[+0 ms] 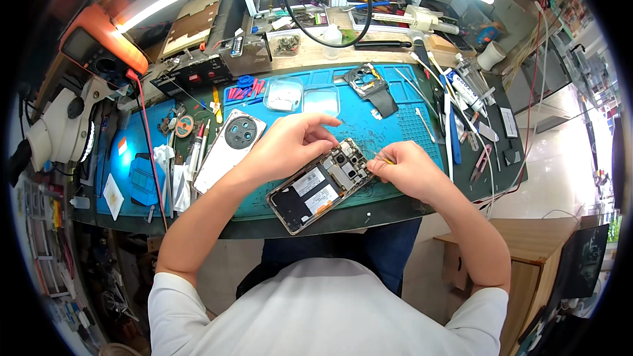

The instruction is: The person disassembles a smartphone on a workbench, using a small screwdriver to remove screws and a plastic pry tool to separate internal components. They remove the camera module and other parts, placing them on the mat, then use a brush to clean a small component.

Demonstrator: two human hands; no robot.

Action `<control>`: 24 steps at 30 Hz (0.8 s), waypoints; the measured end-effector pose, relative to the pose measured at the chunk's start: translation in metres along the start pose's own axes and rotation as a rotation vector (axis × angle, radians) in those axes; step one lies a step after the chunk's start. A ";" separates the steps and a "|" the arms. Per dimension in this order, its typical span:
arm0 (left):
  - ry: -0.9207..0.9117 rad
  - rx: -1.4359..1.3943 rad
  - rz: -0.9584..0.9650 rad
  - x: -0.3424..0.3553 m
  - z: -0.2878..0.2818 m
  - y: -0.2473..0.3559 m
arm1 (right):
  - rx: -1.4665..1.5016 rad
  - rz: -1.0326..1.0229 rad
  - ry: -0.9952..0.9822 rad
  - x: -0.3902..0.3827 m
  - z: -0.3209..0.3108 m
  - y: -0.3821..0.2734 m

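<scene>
An opened phone (310,191) lies slanted near the bench's front edge, its black battery area, pale labels and circuit board with camera modules exposed. At its upper left edge is my left hand (290,144), thumb and curled fingers close to the frame and index finger stretched out; I see nothing gripped in it. Over the camera end, the fingers of my right hand (410,170) pinch a thin yellowish thing (388,161), mostly hidden by the fingers. A silver phone back cover (221,166) with a round camera ring rests left of my left forearm.
Beyond the phone, the blue mat (359,130) holds clear plastic boxes (283,94) and a black phone part with a flex cable (370,86). Tools and a white tube (465,91) crowd the right. An orange multimeter (105,43) stands back left; a black cable loop (285,0) hangs ahead.
</scene>
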State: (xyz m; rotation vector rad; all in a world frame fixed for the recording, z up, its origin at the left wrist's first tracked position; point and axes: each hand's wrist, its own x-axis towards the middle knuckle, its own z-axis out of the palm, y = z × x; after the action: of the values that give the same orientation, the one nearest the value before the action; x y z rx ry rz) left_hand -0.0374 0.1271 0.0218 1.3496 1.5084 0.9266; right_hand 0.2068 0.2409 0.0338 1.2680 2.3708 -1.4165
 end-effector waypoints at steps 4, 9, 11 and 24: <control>0.034 0.041 -0.062 0.007 0.005 0.005 | -0.033 -0.012 0.037 -0.001 0.000 -0.005; -0.021 0.094 -0.115 0.021 -0.002 0.007 | -0.033 -0.038 0.125 -0.007 0.003 -0.005; -0.048 0.184 -0.162 0.026 -0.003 0.015 | -0.026 -0.045 0.128 -0.008 0.003 -0.004; -0.176 0.332 -0.121 0.037 -0.002 0.021 | -0.177 -0.156 0.187 -0.014 0.007 -0.009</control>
State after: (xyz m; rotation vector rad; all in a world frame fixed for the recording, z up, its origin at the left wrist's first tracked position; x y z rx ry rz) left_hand -0.0328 0.1664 0.0369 1.5104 1.6339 0.4813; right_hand 0.2073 0.2251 0.0428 1.2435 2.7022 -1.1366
